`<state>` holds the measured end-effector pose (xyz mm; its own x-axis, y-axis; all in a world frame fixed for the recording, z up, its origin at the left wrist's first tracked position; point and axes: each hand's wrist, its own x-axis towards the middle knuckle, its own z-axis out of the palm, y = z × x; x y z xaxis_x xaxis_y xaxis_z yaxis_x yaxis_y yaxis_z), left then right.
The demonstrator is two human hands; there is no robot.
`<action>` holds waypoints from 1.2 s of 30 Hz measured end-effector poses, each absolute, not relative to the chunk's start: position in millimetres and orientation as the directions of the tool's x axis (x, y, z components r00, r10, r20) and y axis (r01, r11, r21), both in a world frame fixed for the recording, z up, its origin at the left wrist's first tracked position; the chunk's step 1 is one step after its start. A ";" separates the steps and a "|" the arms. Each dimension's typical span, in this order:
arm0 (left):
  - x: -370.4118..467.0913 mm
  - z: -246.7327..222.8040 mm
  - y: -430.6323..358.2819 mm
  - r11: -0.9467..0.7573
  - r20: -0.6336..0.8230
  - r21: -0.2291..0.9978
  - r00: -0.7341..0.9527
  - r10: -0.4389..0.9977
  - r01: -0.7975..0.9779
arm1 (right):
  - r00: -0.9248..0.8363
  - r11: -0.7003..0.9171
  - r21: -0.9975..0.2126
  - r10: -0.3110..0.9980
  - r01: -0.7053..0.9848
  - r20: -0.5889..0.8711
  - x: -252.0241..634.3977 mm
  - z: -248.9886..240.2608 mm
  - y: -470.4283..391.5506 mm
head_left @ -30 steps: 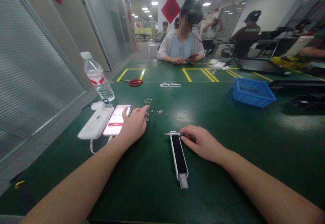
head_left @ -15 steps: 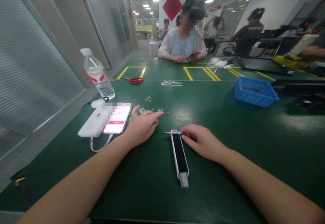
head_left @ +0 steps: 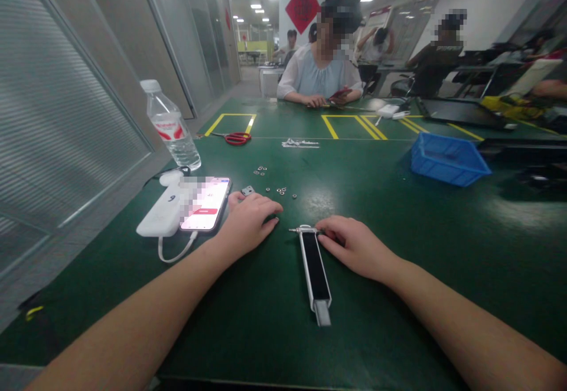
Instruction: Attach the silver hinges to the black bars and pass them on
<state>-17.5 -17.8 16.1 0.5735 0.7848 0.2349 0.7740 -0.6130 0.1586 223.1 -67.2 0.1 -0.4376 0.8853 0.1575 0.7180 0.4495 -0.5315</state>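
Note:
A slim white-framed piece with a black inset (head_left: 316, 270) and a grey tab at its near end lies on the green table. Across its far end runs a thin metal rod (head_left: 296, 230), its narrow tip pointing left. My right hand (head_left: 354, 243) is closed at the rod's right end, thumb and forefinger pinching there. To the left, my left hand (head_left: 250, 220) hovers low over the table, fingers curled; a tiny shiny bit shows at its thumb tip, too small to name. Just beyond it lie several small metal rings or nuts (head_left: 282, 191) and a small grey metal plate (head_left: 248, 191).
Left stand a water bottle (head_left: 172, 131), a white power bank (head_left: 159, 211) and a lit phone (head_left: 206, 205) joined by a cable. Farther off lie red-handled scissors (head_left: 238, 138) and small white parts (head_left: 300, 143). A blue bin (head_left: 449, 160) is right. Opposite sits a person (head_left: 321, 72).
My left forefinger, stretched out over the small nuts before, has drawn back and curled toward the thumb. My right hand stays at the rod's end. The view has shifted slightly.

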 end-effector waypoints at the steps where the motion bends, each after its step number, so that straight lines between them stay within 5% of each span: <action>1: -17.3 15.9 -17.7 -0.618 0.228 0.151 0.581 0.782 0.772 | -0.439 0.450 -0.530 0.885 0.719 0.155 223.0 0.1 -67.2; 12: -13.2 17.4 -19.9 -0.725 0.234 -0.012 0.707 0.668 0.689 | -0.431 0.447 -0.523 0.888 0.726 0.162 223.6 -0.6 -67.8; 18: -11.3 17.8 -21.8 -0.737 0.244 0.010 0.714 0.657 0.675 | -0.438 0.451 -0.529 0.885 0.719 0.160 222.9 0.4 -67.5; 22: -9.0 13.7 -24.5 -0.726 0.274 0.112 0.681 0.679 0.679 | -0.439 0.454 -0.525 0.884 0.720 0.162 223.6 0.3 -67.3; 30: -5.4 13.6 -27.7 -0.605 0.249 0.575 0.586 0.771 0.551 | -0.438 0.455 -0.546 0.883 0.704 0.170 223.4 0.0 -66.0; 36: -5.5 13.6 -27.5 -0.528 0.253 0.716 0.535 0.806 0.457 | -0.434 0.444 -0.558 0.887 0.701 0.161 224.0 0.8 -66.1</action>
<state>-5.5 -27.5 13.6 0.5352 0.8060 0.2527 0.4570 -0.5279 0.7159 224.0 -66.1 0.8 -0.4336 0.8867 0.1606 0.7012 0.4439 -0.5579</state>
